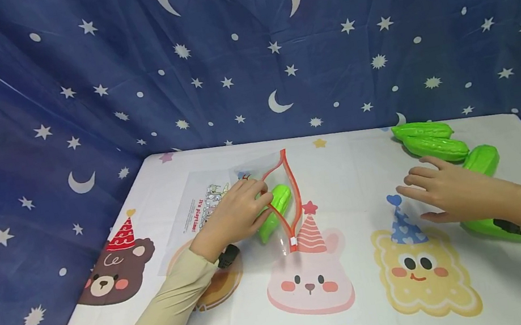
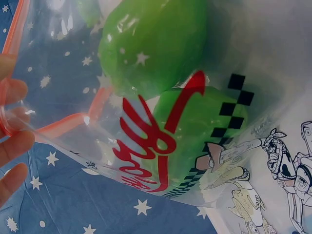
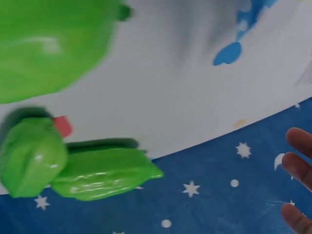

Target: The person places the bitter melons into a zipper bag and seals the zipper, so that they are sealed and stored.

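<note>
My left hand (image 1: 237, 209) pinches the near rim of a clear printed zip bag (image 1: 185, 209), whose orange-red zip edge (image 1: 295, 191) gapes to the right. Inside lies a bright green, ridged bitter melon (image 1: 281, 198); the left wrist view shows two large green shapes, one melon (image 2: 153, 46) above another (image 2: 200, 112), behind the bag's red lettering. My right hand (image 1: 461, 189) is over the right side of the table, fingers spread and slightly bent, holding nothing. Beneath its wrist a bitter melon (image 1: 491, 227) is partly hidden. Another melon (image 1: 483, 159) lies just behind the hand.
Two more bitter melons, one (image 1: 422, 131) behind the other (image 1: 436, 148), lie near the table's back right edge. A white cloth (image 1: 345, 171) printed with cartoon animals and words covers the table. Blue starry fabric (image 1: 243, 62) hangs behind and at the left.
</note>
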Demonstrator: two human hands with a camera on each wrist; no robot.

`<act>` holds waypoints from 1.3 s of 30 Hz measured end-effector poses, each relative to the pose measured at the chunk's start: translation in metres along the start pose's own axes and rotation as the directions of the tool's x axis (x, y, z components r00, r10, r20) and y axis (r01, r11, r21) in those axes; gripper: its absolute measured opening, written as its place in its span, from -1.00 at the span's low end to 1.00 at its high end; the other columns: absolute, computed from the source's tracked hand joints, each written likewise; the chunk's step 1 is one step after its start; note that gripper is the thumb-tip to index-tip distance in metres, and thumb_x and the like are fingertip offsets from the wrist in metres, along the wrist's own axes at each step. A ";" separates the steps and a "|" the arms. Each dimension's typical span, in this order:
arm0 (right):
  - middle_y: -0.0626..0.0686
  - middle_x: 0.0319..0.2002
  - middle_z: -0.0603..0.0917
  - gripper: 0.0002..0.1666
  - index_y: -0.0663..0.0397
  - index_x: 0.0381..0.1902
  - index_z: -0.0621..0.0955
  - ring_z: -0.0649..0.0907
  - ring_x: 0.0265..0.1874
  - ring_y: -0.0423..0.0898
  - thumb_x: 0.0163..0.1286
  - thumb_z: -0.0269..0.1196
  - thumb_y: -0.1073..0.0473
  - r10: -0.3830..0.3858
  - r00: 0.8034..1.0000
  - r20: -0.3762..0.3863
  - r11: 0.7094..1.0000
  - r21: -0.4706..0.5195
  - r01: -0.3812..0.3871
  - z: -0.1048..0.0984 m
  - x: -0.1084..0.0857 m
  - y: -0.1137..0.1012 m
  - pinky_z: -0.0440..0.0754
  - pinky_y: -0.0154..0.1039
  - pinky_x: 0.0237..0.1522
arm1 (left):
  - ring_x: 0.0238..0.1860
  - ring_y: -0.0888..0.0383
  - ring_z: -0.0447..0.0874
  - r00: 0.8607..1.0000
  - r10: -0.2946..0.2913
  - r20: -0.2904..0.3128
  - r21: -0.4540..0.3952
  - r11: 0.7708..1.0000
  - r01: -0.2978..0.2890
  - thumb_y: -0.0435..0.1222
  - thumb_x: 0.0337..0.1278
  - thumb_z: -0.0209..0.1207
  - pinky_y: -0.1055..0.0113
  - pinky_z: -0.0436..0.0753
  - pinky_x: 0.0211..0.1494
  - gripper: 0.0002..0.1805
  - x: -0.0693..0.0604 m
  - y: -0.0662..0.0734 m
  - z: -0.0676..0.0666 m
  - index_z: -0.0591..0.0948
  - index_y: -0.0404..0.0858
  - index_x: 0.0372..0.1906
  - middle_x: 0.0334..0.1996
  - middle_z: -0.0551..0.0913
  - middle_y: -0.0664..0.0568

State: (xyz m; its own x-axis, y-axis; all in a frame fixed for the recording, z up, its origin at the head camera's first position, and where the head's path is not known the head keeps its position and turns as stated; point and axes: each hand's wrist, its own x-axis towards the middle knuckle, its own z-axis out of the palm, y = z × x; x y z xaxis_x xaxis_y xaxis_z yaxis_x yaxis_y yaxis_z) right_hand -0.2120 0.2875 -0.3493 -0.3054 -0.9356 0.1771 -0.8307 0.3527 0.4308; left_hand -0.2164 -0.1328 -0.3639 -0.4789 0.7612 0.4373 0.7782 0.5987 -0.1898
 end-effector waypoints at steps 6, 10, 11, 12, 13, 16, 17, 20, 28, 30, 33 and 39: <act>0.03 -0.26 0.60 -0.36 0.04 -0.07 0.54 0.58 -0.21 0.00 0.24 0.05 -0.36 0.010 0.999 0.044 1.000 0.029 -0.011 -0.001 -0.022 0.002 0.48 0.11 -0.05 | -0.14 0.05 0.54 1.000 0.004 -0.013 0.002 1.000 -0.004 -0.24 0.07 0.25 0.21 0.49 0.11 -0.85 0.000 0.000 -0.001 0.59 -0.20 -0.27 -0.24 0.56 -0.01; 0.01 -0.28 0.60 -0.33 0.02 -0.09 0.57 0.60 -0.24 -0.01 0.22 0.03 -0.41 0.030 0.997 0.076 0.999 0.028 -0.033 -0.002 -0.039 0.005 0.44 0.07 -0.03 | -0.15 0.05 0.54 1.000 0.005 -0.026 -0.004 1.000 -0.005 -0.25 0.07 0.25 0.21 0.50 0.10 -0.86 -0.001 0.000 -0.002 0.59 -0.21 -0.28 -0.24 0.56 -0.02; 0.00 -0.29 0.60 -0.34 0.01 -0.10 0.57 0.60 -0.25 -0.01 0.16 0.14 -0.41 0.040 0.995 0.096 0.999 0.028 -0.043 -0.002 -0.043 0.005 0.44 0.07 -0.02 | -0.15 0.05 0.54 1.000 0.005 -0.028 -0.005 1.000 -0.005 -0.25 0.07 0.25 0.21 0.50 0.10 -0.86 -0.001 0.000 -0.002 0.59 -0.21 -0.28 -0.24 0.56 -0.02; 0.00 -0.29 0.61 -0.35 0.00 -0.11 0.58 0.61 -0.25 -0.01 0.09 0.24 -0.39 0.050 0.992 0.117 0.998 0.024 -0.054 -0.002 -0.047 0.005 0.44 0.07 -0.02 | -0.15 0.05 0.54 1.000 0.005 -0.029 -0.005 1.000 -0.005 -0.25 0.06 0.26 0.21 0.51 0.10 -0.85 -0.001 0.000 -0.002 0.58 -0.21 -0.28 -0.25 0.56 -0.02; -0.01 -0.29 0.61 -0.34 -0.01 -0.12 0.58 0.61 -0.24 -0.01 0.12 0.19 -0.41 0.060 0.989 0.132 0.998 0.021 -0.063 -0.002 -0.051 0.005 0.43 0.08 -0.02 | -0.16 0.05 0.55 0.999 0.007 -0.032 -0.005 1.000 -0.007 -0.25 0.06 0.26 0.21 0.51 0.09 -0.85 -0.001 0.000 -0.002 0.58 -0.21 -0.28 -0.25 0.56 -0.02; -0.01 -0.26 0.63 -0.33 -0.04 -0.13 0.59 0.63 -0.21 0.00 0.13 0.12 -0.45 0.100 0.978 0.181 0.994 0.020 -0.105 -0.002 -0.062 0.004 0.45 0.09 -0.03 | -0.16 0.05 0.55 0.999 0.011 -0.034 0.001 1.000 -0.011 -0.25 0.06 0.26 0.21 0.51 0.10 -0.85 -0.001 0.000 -0.001 0.58 -0.21 -0.29 -0.25 0.56 -0.02; -0.01 -0.26 0.64 -0.32 -0.04 -0.13 0.59 0.63 -0.20 0.01 0.12 0.13 -0.46 0.113 0.974 0.198 0.993 0.019 -0.119 -0.003 -0.066 0.004 0.47 0.12 -0.04 | -0.16 0.05 0.55 0.999 0.012 -0.035 0.003 1.000 -0.012 -0.25 0.06 0.26 0.21 0.51 0.10 -0.85 -0.001 0.000 -0.001 0.58 -0.20 -0.29 -0.25 0.56 -0.01; 0.00 -0.27 0.65 -0.20 -0.05 -0.15 0.61 0.64 -0.20 0.03 0.19 -0.20 -0.53 0.140 0.970 0.200 0.989 0.010 -0.145 -0.003 -0.077 0.004 0.50 0.14 -0.09 | -0.15 0.05 0.55 0.999 0.013 -0.034 0.003 1.000 -0.013 -0.25 0.07 0.25 0.21 0.51 0.10 -0.85 -0.001 0.000 -0.001 0.58 -0.20 -0.28 -0.25 0.56 -0.01; -0.06 -0.37 0.61 -0.02 -0.06 -0.25 0.61 0.61 -0.32 -0.01 0.13 -0.52 -0.57 0.153 0.961 0.229 0.988 -0.040 -0.148 -0.001 -0.106 0.006 0.52 0.10 -0.18 | -0.15 0.05 0.55 1.000 0.013 -0.024 0.005 1.000 -0.013 -0.24 0.08 0.25 0.21 0.50 0.10 -0.85 -0.001 0.000 -0.001 0.59 -0.20 -0.26 -0.24 0.57 -0.01; -0.08 -0.40 0.58 -0.03 -0.05 -0.28 0.61 0.59 -0.36 -0.03 0.16 -0.51 -0.57 0.136 0.971 0.198 0.990 -0.046 -0.130 0.002 -0.113 0.007 0.51 0.08 -0.22 | -0.15 0.05 0.54 1.000 0.016 -0.025 0.007 1.000 -0.016 -0.24 0.07 0.25 0.20 0.51 0.09 -0.85 0.000 0.000 -0.001 0.59 -0.20 -0.26 -0.25 0.57 -0.02; -0.11 -0.44 0.53 -0.04 -0.05 -0.30 0.60 0.55 -0.39 -0.07 0.19 -0.49 -0.58 0.119 0.978 0.173 0.992 -0.054 -0.111 0.007 -0.121 0.008 0.49 0.03 -0.24 | -0.15 0.05 0.54 1.000 0.019 -0.023 0.011 1.000 -0.019 -0.24 0.07 0.25 0.20 0.51 0.09 -0.84 0.000 0.000 -0.001 0.59 -0.21 -0.26 -0.25 0.57 -0.02; -0.13 -0.44 0.52 -0.06 -0.01 -0.28 0.59 0.53 -0.40 -0.09 0.13 -0.32 -0.64 0.137 0.974 0.180 0.991 -0.034 -0.133 0.016 -0.131 0.007 0.46 0.00 -0.23 | -0.15 0.05 0.53 1.000 0.021 -0.018 0.012 1.000 -0.021 -0.25 0.06 0.25 0.20 0.50 0.08 -0.84 0.000 0.000 0.000 0.59 -0.21 -0.25 -0.24 0.56 -0.02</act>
State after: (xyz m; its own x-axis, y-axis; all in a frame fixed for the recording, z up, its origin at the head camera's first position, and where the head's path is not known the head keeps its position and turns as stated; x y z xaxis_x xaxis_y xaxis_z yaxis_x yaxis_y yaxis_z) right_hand -0.1853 0.4127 -0.3840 -0.4953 -0.8657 0.0718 -0.7663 0.4744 0.4332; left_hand -0.2166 -0.1329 -0.3633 -0.4553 0.7689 0.4489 0.7832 0.5857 -0.2089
